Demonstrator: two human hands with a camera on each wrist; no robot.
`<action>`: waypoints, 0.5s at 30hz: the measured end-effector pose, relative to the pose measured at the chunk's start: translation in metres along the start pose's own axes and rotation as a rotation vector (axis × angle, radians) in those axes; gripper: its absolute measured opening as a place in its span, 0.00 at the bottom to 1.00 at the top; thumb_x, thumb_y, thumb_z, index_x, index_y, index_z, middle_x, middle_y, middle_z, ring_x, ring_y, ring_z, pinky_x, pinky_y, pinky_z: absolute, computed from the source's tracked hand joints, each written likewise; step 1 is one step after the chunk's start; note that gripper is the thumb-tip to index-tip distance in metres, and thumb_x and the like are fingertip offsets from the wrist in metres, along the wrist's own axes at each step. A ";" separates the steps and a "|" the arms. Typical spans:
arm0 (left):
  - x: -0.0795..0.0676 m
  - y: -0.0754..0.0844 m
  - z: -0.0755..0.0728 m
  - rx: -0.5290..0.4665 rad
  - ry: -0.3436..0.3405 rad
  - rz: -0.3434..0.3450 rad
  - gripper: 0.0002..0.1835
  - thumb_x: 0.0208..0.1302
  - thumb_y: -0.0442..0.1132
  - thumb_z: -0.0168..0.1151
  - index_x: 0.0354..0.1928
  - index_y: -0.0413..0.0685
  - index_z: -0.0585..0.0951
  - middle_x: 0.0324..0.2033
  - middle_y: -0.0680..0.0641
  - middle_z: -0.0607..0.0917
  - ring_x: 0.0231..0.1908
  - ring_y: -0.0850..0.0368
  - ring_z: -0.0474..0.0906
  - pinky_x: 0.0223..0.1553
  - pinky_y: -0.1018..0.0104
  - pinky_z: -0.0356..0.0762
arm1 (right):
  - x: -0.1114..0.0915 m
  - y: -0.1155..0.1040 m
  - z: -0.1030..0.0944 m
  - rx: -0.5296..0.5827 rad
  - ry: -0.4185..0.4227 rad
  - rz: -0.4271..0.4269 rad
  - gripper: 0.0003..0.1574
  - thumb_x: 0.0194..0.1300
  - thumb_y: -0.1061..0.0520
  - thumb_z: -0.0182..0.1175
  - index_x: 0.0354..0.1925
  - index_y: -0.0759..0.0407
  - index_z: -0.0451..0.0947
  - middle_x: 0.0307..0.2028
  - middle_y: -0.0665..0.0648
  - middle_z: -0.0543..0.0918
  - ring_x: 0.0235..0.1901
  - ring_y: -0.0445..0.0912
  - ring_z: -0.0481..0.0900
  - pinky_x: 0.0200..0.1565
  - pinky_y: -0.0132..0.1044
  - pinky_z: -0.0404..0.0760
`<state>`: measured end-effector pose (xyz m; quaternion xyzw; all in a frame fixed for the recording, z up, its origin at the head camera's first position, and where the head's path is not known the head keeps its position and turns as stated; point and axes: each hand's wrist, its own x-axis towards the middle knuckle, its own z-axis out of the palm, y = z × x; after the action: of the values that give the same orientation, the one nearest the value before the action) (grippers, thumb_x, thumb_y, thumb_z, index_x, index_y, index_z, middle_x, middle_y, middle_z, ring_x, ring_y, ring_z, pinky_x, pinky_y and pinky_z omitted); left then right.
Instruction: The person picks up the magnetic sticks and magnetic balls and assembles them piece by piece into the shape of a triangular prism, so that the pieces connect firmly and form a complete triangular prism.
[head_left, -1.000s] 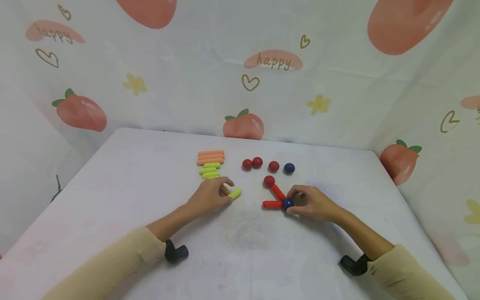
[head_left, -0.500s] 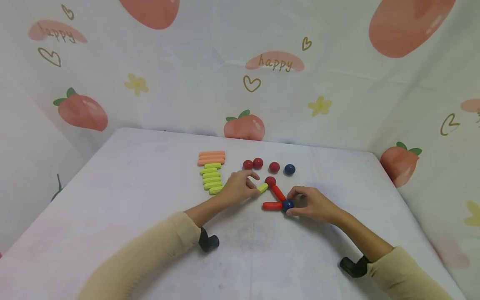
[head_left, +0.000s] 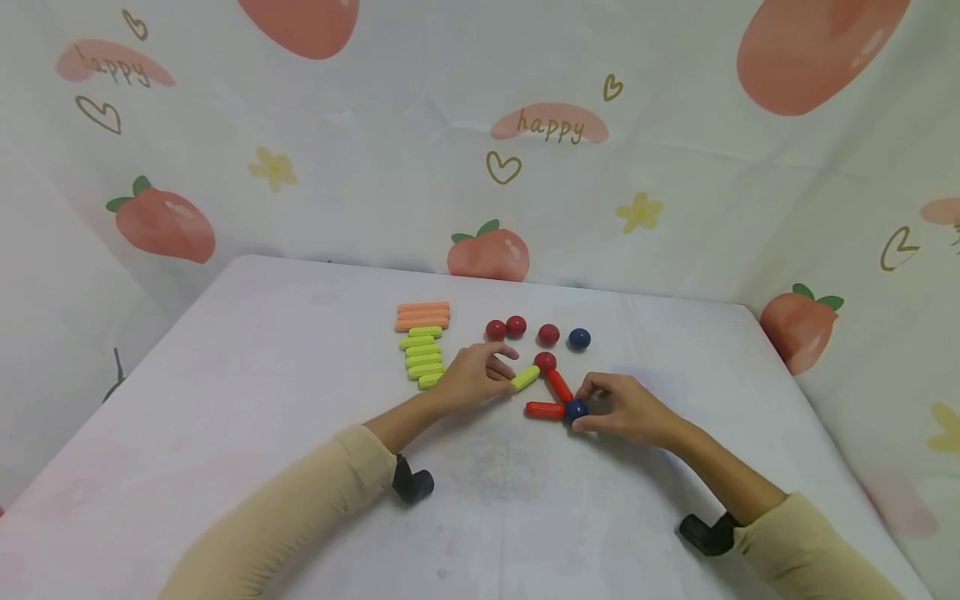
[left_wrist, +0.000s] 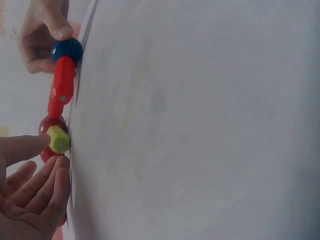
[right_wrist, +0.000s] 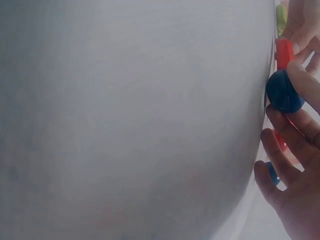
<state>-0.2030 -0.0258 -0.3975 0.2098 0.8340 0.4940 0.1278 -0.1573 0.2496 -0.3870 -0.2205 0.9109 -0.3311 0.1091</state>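
My left hand (head_left: 474, 377) holds a short yellow-green stick (head_left: 527, 377) by its near end, between thumb and fingers. The stick's far end meets a dark red ball (head_left: 545, 362). In the left wrist view the yellow-green stick (left_wrist: 59, 140) points its end, with a small silvery dot, at the camera. My right hand (head_left: 626, 407) pinches a blue ball (head_left: 576, 411) between thumb and fingers. Two red sticks spread from that ball: one red stick (head_left: 559, 386) runs to the dark red ball, the other red stick (head_left: 545, 410) points left with its end free.
Left of my left hand lie several yellow-green sticks (head_left: 423, 352) in a column, below a few orange sticks (head_left: 423, 317). Behind the joined pieces sit loose red balls (head_left: 548, 334) and another blue ball (head_left: 579, 338). A printed cloth (head_left: 375, 183) hangs behind the white table (head_left: 300, 333).
My left hand has carried the yellow-green stick rightward to the dark red ball. That ball and its red stick have shifted slightly right. My right hand has stayed on the blue ball.
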 end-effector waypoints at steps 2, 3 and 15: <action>0.001 0.000 -0.004 -0.006 0.028 0.016 0.22 0.61 0.31 0.69 0.58 0.40 0.78 0.41 0.46 0.87 0.42 0.56 0.85 0.47 0.66 0.82 | 0.000 0.000 0.000 -0.001 0.000 0.000 0.19 0.55 0.50 0.75 0.42 0.52 0.80 0.38 0.45 0.84 0.43 0.46 0.78 0.47 0.44 0.80; 0.002 0.000 -0.005 -0.007 0.057 0.027 0.22 0.62 0.31 0.69 0.58 0.40 0.78 0.41 0.46 0.87 0.42 0.56 0.85 0.47 0.66 0.83 | 0.000 0.000 0.000 -0.002 0.000 0.000 0.19 0.55 0.50 0.75 0.42 0.52 0.80 0.38 0.45 0.84 0.43 0.46 0.78 0.47 0.43 0.80; 0.034 -0.003 -0.025 0.055 0.217 0.002 0.34 0.63 0.32 0.68 0.70 0.44 0.68 0.61 0.41 0.79 0.61 0.47 0.74 0.61 0.54 0.74 | 0.000 0.000 -0.001 -0.002 -0.009 -0.004 0.19 0.55 0.51 0.75 0.42 0.53 0.79 0.38 0.45 0.84 0.43 0.46 0.78 0.48 0.43 0.81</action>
<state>-0.2437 -0.0305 -0.3888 0.1596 0.8560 0.4909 0.0303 -0.1579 0.2498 -0.3865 -0.2240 0.9104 -0.3293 0.1124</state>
